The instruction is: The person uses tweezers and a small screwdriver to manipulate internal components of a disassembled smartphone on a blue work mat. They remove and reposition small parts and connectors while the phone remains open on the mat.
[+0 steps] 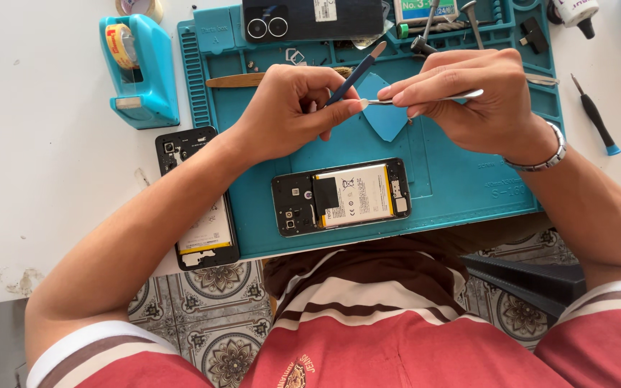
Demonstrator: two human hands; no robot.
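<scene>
Gripping a blue-handled spudger (pixel 354 74), left hand (pixel 292 108) meets right hand (pixel 468 97), pinching metal tweezers (pixel 425 98) above the opened phone (pixel 341 195). Best kept steady; tips touch, so a light grip likely avoids slipping.

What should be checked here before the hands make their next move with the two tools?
1. Left hand grips blue spudger: ok.
2. Right hand grips metal tweezers: ok.
3. Tool tips meet above the mat, off the opened phone: ok.
4. Battery seated in opened phone: ok.
5. Anything pinched in the tweezers: cannot tell.
6. Second opened phone overhangs table edge: not ok.
</scene>
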